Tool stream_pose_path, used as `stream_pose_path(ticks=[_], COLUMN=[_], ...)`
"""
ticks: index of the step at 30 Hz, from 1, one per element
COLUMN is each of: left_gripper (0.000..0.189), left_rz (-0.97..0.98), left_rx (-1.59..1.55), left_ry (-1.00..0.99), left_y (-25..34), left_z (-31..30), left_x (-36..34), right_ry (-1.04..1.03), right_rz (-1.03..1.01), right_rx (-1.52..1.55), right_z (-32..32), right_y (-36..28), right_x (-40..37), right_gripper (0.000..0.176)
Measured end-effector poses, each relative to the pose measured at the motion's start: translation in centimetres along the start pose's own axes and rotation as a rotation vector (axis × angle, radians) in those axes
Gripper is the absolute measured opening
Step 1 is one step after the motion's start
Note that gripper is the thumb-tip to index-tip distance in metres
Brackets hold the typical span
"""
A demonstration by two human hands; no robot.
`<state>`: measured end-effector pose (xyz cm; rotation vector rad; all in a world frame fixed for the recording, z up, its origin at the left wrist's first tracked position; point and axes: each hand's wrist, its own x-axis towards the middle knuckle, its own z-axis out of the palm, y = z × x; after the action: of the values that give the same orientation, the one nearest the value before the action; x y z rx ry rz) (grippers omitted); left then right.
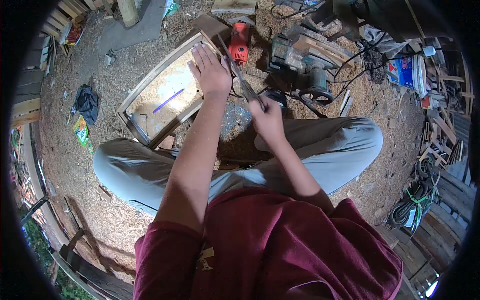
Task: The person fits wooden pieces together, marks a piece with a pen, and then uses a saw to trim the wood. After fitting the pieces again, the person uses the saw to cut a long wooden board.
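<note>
- Maroon shirt and grey trousers fill the near view, and two bare arms reach forward from them.
- One left hand lies flat and open, fingers straight, palm down on the far corner of the wooden frame.
- One right hand is closed around the near end of a long thin dark tool. The tool slants up past the left hand's wrist toward that same corner.
- One frame only: rectangular, with pale narrow rails. It lies on the sawdust floor just ahead of the left knee.
- One purple stick lies inside the frame on the sawdust.
- One red power tool sits just beyond the frame's corner.
- One grey-green machine stands to its right, with black cables trailing from it.
</note>
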<state>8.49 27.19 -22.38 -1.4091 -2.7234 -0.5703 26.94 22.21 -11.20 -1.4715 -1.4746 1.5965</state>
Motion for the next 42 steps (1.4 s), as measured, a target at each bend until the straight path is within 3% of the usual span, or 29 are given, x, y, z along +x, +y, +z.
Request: stream_pose_path(ticks=[9, 13, 17, 20, 21, 22, 26, 29, 30, 35, 36, 39, 41, 42], left_gripper=[0.069, 0.068, 0.069, 0.067, 0.067, 0.066, 0.060, 0.051, 0.041, 0.031, 0.028, 0.023, 0.021, 0.021], left_rz=[-0.043, -0.048, -0.067, -0.032, -0.023, 0.024, 0.280, 0.223, 0.245, 0.015, -0.015, -0.140, -0.156, -0.224], left_rx=[-0.009, -0.041, -0.123, -0.207, -0.216, -0.259, -0.145, -0.034, -0.119, -0.632, -0.436, -0.885, -0.905, -0.933], left_ry=[-0.030, 0.003, -0.011, 0.108, 0.145, 0.267, 0.210, -0.011, 0.071, -0.260, -0.282, -0.194, -0.284, -0.333], left_y=[-0.5, -0.2, -0.1, -0.3, -0.2, -0.2, -0.8, -3.1, -3.3, -7.8, -8.6, -9.4, -10.2, -11.1], left_z=[0.2, 0.3, -0.3, -0.8, -1.5, -2.0, -6.0, -6.5, -8.5, -14.8, -15.4, -15.4, -16.5, -16.3], left_x=[1.4, 0.7, 0.7, 0.0, 0.0, 0.0, -2.1, -2.5, -2.5, -0.1, 0.6, 3.4, 5.1, 5.4], right_ry=[0.005, 0.041, 0.157, 0.115, 0.071, 0.070, -0.027, -0.089, -0.142, -0.082, -0.106, -0.069, -0.049, 0.043], right_rz=[-0.056, 0.042, -0.264, -0.331, -0.380, -0.391, -0.350, -0.297, -0.253, -0.083, -0.068, -0.012, 0.051, 0.058], right_rx=[-0.062, 0.031, -0.007, -0.119, -0.078, -0.053, 0.085, 0.106, 0.111, 0.227, 0.237, 0.243, 0.151, 0.104], right_z=[-0.7, -2.4, -6.2, -8.3, -8.2, -8.2, -7.3, -6.1, -5.8, -2.3, -1.8, 0.4, 1.6, 2.7], right_y=[1.9, -2.6, -6.1, -11.7, -13.0, -13.9, -17.4, -18.4, -18.5, -18.3, -18.2, -17.6, -18.0, -18.2], right_x=[-0.6, -1.9, -1.2, -0.6, -0.5, -0.2, 0.0, 1.0, 1.3, 2.4, 2.8, 4.6, 6.2, 6.8], right_gripper=[0.038, 0.036, 0.033, 0.035, 0.021, 0.020, 0.018, 0.018, 0.015, 0.021, 0.019, 0.027, 0.038, 0.032])
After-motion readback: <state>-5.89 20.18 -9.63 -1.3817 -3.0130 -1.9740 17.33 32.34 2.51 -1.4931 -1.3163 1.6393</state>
